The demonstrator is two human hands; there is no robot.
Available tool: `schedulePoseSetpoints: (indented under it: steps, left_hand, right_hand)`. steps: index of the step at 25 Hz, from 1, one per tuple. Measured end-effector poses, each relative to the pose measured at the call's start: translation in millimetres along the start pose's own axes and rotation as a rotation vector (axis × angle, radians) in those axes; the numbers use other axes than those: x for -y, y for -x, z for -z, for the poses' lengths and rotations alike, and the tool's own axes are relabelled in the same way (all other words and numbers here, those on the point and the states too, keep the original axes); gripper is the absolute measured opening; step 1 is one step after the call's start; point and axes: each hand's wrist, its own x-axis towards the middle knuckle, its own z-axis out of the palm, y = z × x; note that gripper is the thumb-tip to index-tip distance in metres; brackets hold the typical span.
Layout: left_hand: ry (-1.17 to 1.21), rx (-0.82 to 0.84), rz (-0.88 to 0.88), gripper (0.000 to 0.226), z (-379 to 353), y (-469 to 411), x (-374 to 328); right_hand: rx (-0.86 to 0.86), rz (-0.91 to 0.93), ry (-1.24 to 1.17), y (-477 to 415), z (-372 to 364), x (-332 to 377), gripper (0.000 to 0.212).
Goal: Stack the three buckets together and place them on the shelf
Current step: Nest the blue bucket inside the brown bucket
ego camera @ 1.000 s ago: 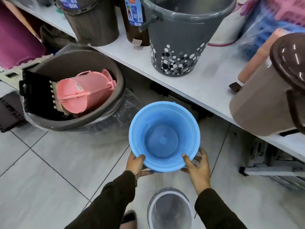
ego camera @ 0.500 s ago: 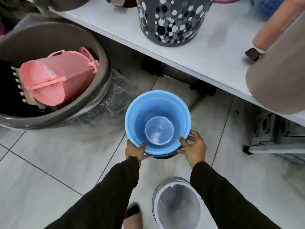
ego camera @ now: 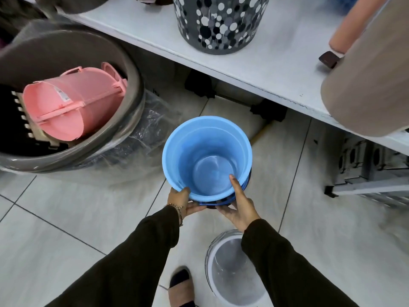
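Hands (ego camera: 241,209) grip blue bucket (ego camera: 207,158); grey tub (ego camera: 130,120) left, shelf (ego camera: 276,63) ahead.

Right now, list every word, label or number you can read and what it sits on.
None can be read.
Pink bin: a small white sticker, print too small to make out.
Dotted grey bin on the shelf: faint raised lettering near its right edge, too blurred.
Blue bucket: no text visible.
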Motion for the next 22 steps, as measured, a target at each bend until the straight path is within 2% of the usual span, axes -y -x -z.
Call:
schedulePoseSetpoints:
  steps: [3,5,7,10,13,17,20,22]
  left_hand:
    - [-0.057,-0.016,-0.016,0.037,1.1,5.7,0.4]
    - [-0.12,-0.083,-0.036,0.04,-3.4,5.3,3.7]
    - [-0.13,-0.128,-0.049,0.041,-8.8,2.3,8.4]
    - [-0.1,-0.117,-0.013,0.046,-6.0,-0.7,19.5]
    - [-0.227,-0.08,0.012,0.047,14.4,3.9,46.3]
    - [-0.4,-0.099,0.086,0.045,46.5,11.6,115.2]
    - [-0.631,-0.132,0.094,0.052,60.1,9.7,193.1]
    - [-0.658,-0.102,0.188,0.068,64.9,5.3,244.8]
  right_hand:
    - [-0.294,0.248,0.085,-2.0,-0.9,-7.1,0.056]
    - [-0.417,0.295,0.171,-3.2,4.1,-6.0,0.054]
    - [-0.388,0.226,0.184,-6.4,14.3,-3.5,0.058]
    - [-0.242,0.124,0.136,-5.0,33.6,-1.5,0.06]
    - [-0.181,0.072,0.178,3.9,60.4,-10.1,0.064]
    - [-0.306,0.033,0.603,12.0,124.6,-40.3,0.07]
    - [-0.303,-0.159,0.952,14.2,188.3,-82.0,0.089]
    - [-0.261,-0.222,0.963,12.3,223.4,-113.8,0.091]
